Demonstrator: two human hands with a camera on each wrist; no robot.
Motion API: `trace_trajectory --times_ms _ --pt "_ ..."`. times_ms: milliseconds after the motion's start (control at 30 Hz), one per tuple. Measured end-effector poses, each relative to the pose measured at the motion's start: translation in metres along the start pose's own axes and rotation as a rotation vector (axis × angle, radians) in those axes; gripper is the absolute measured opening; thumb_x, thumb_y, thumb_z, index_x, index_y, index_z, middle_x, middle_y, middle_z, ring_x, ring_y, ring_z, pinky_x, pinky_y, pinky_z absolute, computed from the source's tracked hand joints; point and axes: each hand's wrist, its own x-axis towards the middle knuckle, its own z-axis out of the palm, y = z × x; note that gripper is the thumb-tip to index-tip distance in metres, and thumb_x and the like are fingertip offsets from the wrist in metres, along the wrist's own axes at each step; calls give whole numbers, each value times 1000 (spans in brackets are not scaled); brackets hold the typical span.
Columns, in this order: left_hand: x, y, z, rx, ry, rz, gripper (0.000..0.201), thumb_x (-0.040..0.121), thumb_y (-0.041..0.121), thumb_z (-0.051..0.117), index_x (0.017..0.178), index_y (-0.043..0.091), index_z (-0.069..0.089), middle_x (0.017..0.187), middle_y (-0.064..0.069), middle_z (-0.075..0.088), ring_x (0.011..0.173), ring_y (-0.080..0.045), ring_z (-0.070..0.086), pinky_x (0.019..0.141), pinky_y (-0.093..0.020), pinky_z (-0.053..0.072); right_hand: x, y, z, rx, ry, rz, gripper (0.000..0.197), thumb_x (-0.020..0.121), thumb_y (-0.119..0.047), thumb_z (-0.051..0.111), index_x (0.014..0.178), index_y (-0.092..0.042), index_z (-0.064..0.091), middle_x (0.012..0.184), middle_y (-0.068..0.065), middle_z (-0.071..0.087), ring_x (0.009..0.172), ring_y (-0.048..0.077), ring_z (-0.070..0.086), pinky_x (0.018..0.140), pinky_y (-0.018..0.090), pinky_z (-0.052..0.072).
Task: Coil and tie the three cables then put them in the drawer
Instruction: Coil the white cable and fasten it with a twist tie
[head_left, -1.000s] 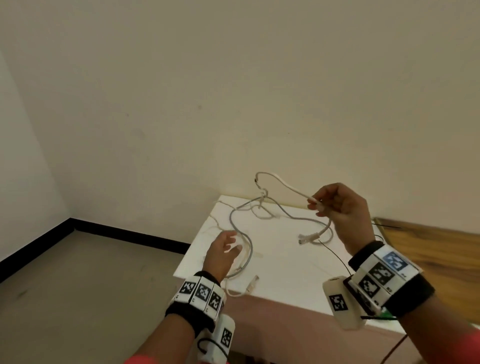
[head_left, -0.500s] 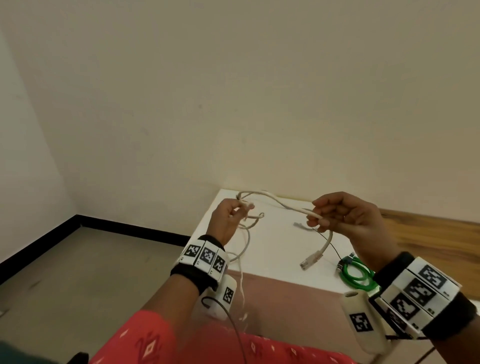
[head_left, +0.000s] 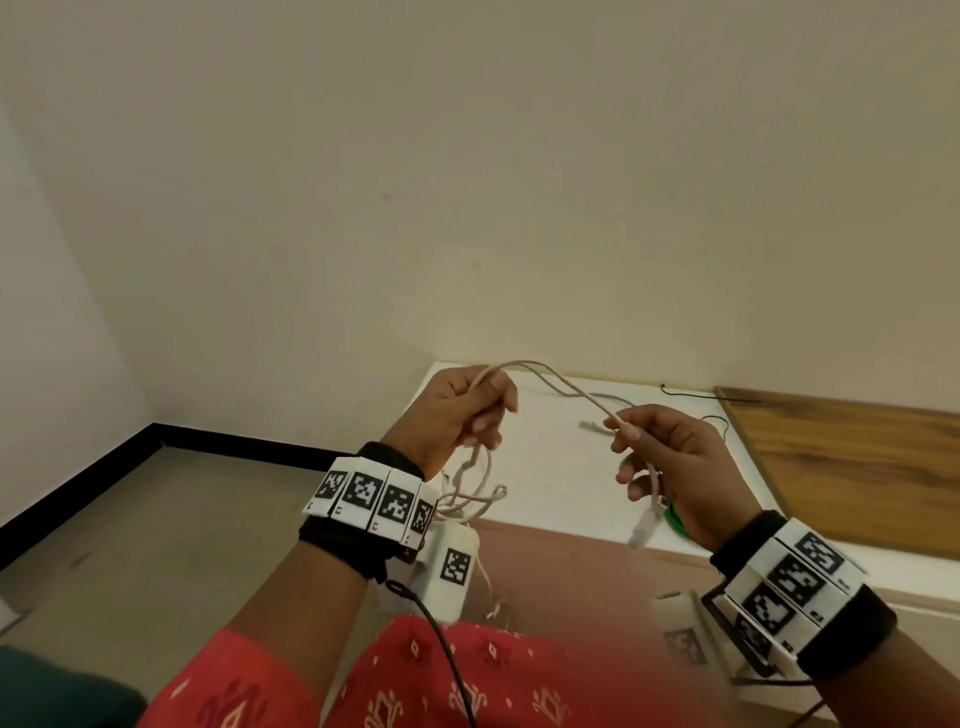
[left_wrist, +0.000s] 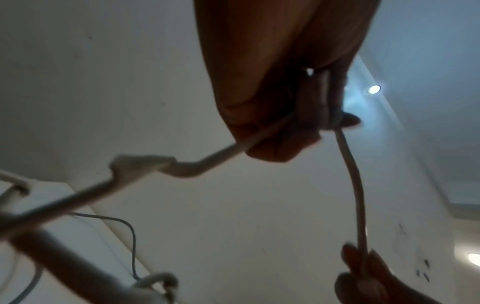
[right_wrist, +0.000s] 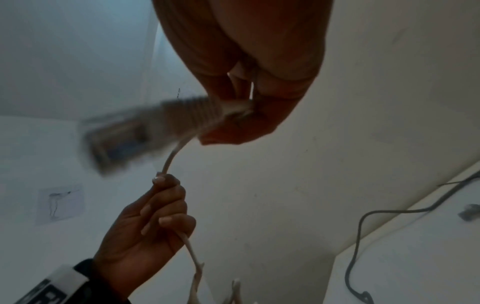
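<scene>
A beige network cable (head_left: 566, 387) stretches in the air between both hands, above the white table (head_left: 566, 483). My left hand (head_left: 467, 410) grips it at the left, and loose loops (head_left: 470, 493) hang below that hand. My right hand (head_left: 654, 447) pinches the cable near its end, and the clear plug (head_left: 643, 527) dangles under it. The left wrist view shows the cable (left_wrist: 355, 185) running from my fingers down to the other hand. In the right wrist view the plug (right_wrist: 124, 131) is blurred close to the camera. A grey cable (head_left: 597, 397) lies on the table behind.
A green coiled cable (head_left: 675, 519) peeks out behind my right hand at the table's front edge. A thin black wire (head_left: 711, 397) lies at the back, by a wooden surface (head_left: 852, 462) to the right. A cream wall rises behind; bare floor lies left.
Both hands rose off the table with the beige cable. My left hand went from resting on the table to gripping the cable. The view drew back toward my body.
</scene>
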Motion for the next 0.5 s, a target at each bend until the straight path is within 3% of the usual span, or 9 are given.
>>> trace_trajectory --times_ms 133,167,233,267,333,433,500 --pt "3 2 -14 -58 239 48 32 96 20 38 70 11 54 42 11 32 35 -4 26 40 -17 33 -2 2 2 129 -166 241 28 89 -27 46 75 -5 58 48 0 45 37 11 45 41 19 42" --pt "3 1 -15 -55 269 49 31 96 21 38 71 11 54 43 10 32 35 -4 25 40 -17 32 -3 2 3 204 -216 284 29 85 -32 48 73 -7 55 46 -2 43 40 12 48 46 22 47" --pt "3 -2 -17 -61 335 49 33 97 23 36 70 13 52 43 10 32 36 -5 24 39 -16 29 -5 5 6 376 -350 333 31 79 -40 59 69 -12 53 48 -3 44 52 17 58 69 35 56" --pt "4 -4 -17 -71 372 50 33 98 24 35 70 13 51 42 11 32 36 -4 24 39 -16 27 -6 7 8 449 -426 334 31 77 -40 65 68 -13 55 52 -2 48 59 19 62 79 43 55" --pt "6 -7 -17 -95 450 42 35 99 24 34 69 14 49 41 12 33 34 -4 23 37 -14 24 -8 10 10 540 -555 292 24 77 -35 69 73 -14 57 64 2 58 72 20 64 84 46 52" --pt "11 -12 -15 -96 534 0 35 98 26 36 68 13 48 37 10 33 30 -2 22 33 -12 18 -7 11 13 661 -622 197 10 89 -23 56 91 -13 56 76 2 61 78 17 60 81 38 51" --pt "13 -20 -11 -29 533 -78 35 97 28 40 66 13 48 34 9 32 27 -2 21 32 -10 16 -5 10 11 777 -601 158 12 94 -21 46 94 -11 53 72 1 59 74 17 59 86 41 49"
